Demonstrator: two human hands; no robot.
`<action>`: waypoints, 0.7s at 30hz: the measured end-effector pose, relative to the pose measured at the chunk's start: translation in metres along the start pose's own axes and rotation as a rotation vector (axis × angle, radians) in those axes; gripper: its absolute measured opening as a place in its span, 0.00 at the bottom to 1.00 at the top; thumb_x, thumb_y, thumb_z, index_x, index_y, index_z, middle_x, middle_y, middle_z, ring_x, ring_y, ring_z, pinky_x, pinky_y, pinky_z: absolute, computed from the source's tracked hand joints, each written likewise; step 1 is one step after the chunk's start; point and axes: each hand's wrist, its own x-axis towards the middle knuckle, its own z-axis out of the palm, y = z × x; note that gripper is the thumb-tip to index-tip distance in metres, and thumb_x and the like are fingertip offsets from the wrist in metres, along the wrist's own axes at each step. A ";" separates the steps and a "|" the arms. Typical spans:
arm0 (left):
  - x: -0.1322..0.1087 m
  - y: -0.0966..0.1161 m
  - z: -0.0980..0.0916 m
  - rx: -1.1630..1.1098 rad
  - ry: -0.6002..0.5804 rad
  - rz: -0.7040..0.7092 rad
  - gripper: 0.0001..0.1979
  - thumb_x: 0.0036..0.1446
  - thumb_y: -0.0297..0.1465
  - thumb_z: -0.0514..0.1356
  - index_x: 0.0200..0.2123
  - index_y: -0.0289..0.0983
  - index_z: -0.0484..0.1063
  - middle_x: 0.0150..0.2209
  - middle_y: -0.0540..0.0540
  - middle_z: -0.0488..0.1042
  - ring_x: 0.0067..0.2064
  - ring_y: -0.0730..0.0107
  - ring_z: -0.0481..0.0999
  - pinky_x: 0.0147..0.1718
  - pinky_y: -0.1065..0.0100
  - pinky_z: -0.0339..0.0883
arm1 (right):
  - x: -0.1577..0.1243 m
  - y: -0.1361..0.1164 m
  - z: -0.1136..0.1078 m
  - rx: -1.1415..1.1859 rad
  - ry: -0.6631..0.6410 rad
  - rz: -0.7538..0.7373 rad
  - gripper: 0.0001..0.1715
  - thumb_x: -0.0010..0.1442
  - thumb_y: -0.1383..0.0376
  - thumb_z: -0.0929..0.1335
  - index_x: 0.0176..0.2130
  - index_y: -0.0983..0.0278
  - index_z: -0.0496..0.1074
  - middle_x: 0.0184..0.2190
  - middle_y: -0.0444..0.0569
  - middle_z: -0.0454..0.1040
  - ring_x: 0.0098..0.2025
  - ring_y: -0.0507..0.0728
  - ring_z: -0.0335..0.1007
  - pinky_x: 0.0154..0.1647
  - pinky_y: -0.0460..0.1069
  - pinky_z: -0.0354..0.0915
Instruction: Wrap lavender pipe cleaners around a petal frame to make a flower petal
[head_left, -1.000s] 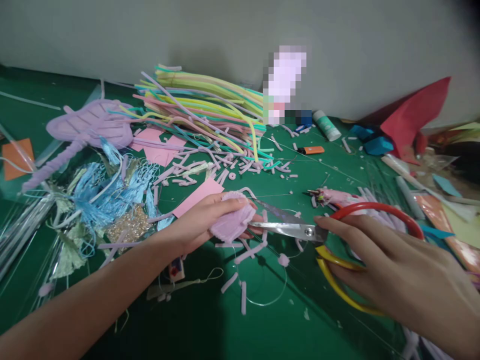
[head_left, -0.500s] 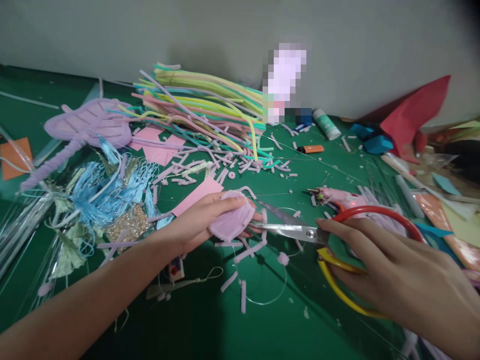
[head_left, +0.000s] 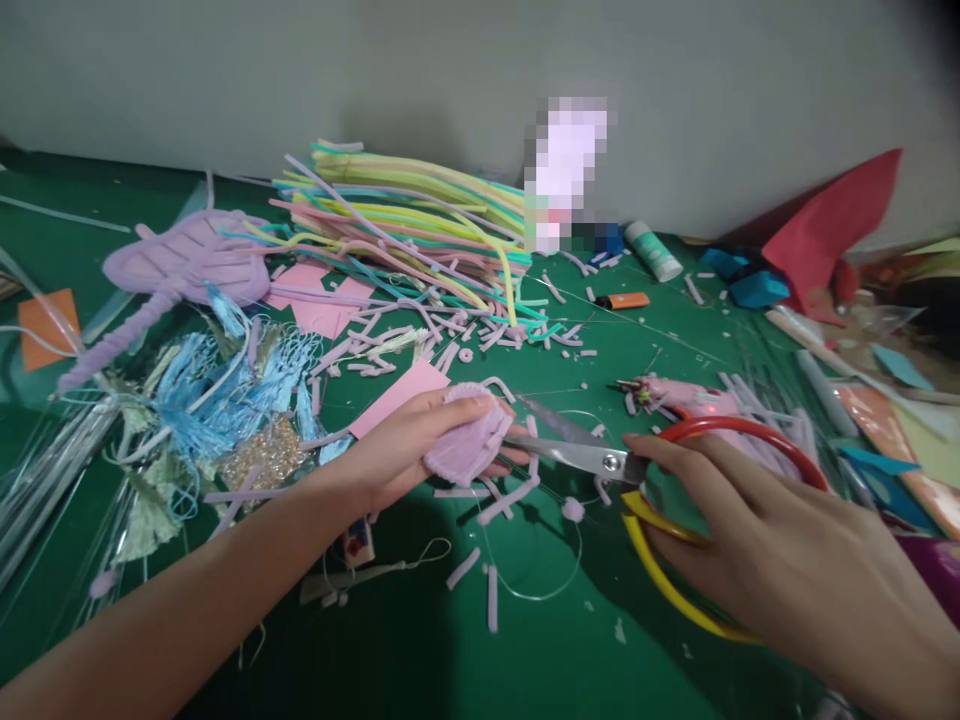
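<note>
My left hand [head_left: 420, 430] pinches a flat, rounded lilac piece made of pipe cleaners [head_left: 469, 440], its thumb lying on top and fingertips showing beyond the edge. In my right hand [head_left: 780, 530] are scissors [head_left: 611, 462] with one red and one yellow handle. Their blades are parted and point left; the lower blade's tip meets the right edge of the lilac piece. Short lilac pipe cleaner offcuts [head_left: 491, 598] and a loop of clear thread lie on the green table [head_left: 525, 670] below.
A bundle of coloured pipe cleaners [head_left: 405, 215] lies at the back. Blue tassels [head_left: 202, 375] and a lilac woven shape [head_left: 187, 260] are at left. A pink glue gun [head_left: 686, 397], an orange lighter [head_left: 626, 300], a glue stick [head_left: 652, 250] and red felt [head_left: 832, 230] are at right.
The scissors have shifted slightly left, their lower blade now reaching the lilac piece's edge. The piece is turned a little in my left hand. The view has moved slightly.
</note>
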 end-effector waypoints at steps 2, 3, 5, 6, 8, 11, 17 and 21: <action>0.000 0.000 -0.001 -0.013 -0.013 0.004 0.09 0.64 0.31 0.56 0.40 0.32 0.74 0.40 0.35 0.81 0.39 0.61 0.82 0.38 0.66 0.76 | -0.001 -0.001 -0.001 -0.017 -0.012 0.008 0.23 0.69 0.58 0.53 0.49 0.67 0.68 0.35 0.51 0.78 0.21 0.57 0.73 0.15 0.50 0.59; 0.000 0.000 -0.001 -0.013 -0.015 0.005 0.09 0.64 0.32 0.56 0.40 0.32 0.74 0.40 0.35 0.81 0.39 0.61 0.82 0.38 0.66 0.76 | -0.002 -0.001 -0.001 -0.025 -0.010 0.009 0.23 0.69 0.58 0.53 0.49 0.67 0.68 0.35 0.51 0.78 0.21 0.57 0.73 0.15 0.50 0.59; 0.001 0.000 -0.001 -0.017 -0.032 0.008 0.09 0.64 0.33 0.57 0.39 0.32 0.74 0.39 0.36 0.81 0.38 0.61 0.82 0.38 0.66 0.76 | -0.003 -0.001 -0.002 -0.030 -0.010 0.009 0.24 0.69 0.57 0.53 0.48 0.67 0.69 0.36 0.52 0.78 0.19 0.56 0.72 0.15 0.50 0.59; 0.001 0.000 -0.001 -0.024 -0.047 0.012 0.09 0.63 0.33 0.58 0.38 0.32 0.74 0.38 0.36 0.81 0.38 0.62 0.82 0.38 0.66 0.76 | -0.002 -0.001 -0.002 -0.027 -0.012 0.011 0.24 0.68 0.57 0.53 0.48 0.67 0.69 0.36 0.52 0.78 0.19 0.56 0.72 0.14 0.51 0.58; 0.001 0.000 -0.001 -0.040 -0.071 0.021 0.09 0.64 0.33 0.57 0.38 0.33 0.74 0.38 0.37 0.81 0.38 0.63 0.82 0.39 0.66 0.76 | -0.001 -0.001 -0.003 -0.016 -0.013 0.007 0.24 0.68 0.57 0.54 0.48 0.67 0.69 0.36 0.53 0.78 0.20 0.57 0.72 0.15 0.51 0.58; 0.001 -0.001 -0.002 -0.038 -0.064 0.026 0.09 0.63 0.34 0.58 0.38 0.33 0.74 0.38 0.38 0.81 0.37 0.63 0.82 0.39 0.66 0.76 | 0.000 0.000 -0.004 -0.010 -0.011 0.000 0.23 0.68 0.58 0.54 0.47 0.67 0.70 0.36 0.53 0.78 0.20 0.57 0.72 0.15 0.51 0.57; -0.001 -0.001 -0.002 -0.028 -0.006 0.016 0.08 0.64 0.31 0.57 0.39 0.32 0.73 0.36 0.39 0.80 0.35 0.63 0.82 0.36 0.65 0.77 | -0.003 -0.002 -0.008 -0.031 -0.019 0.049 0.24 0.67 0.58 0.55 0.48 0.67 0.71 0.37 0.54 0.78 0.22 0.58 0.73 0.14 0.51 0.52; -0.001 0.001 0.000 -0.035 0.003 0.004 0.08 0.64 0.30 0.56 0.40 0.32 0.73 0.35 0.38 0.80 0.34 0.64 0.82 0.35 0.66 0.77 | -0.003 -0.004 -0.009 -0.047 -0.020 0.076 0.25 0.67 0.58 0.55 0.48 0.67 0.72 0.36 0.53 0.78 0.21 0.58 0.71 0.14 0.51 0.50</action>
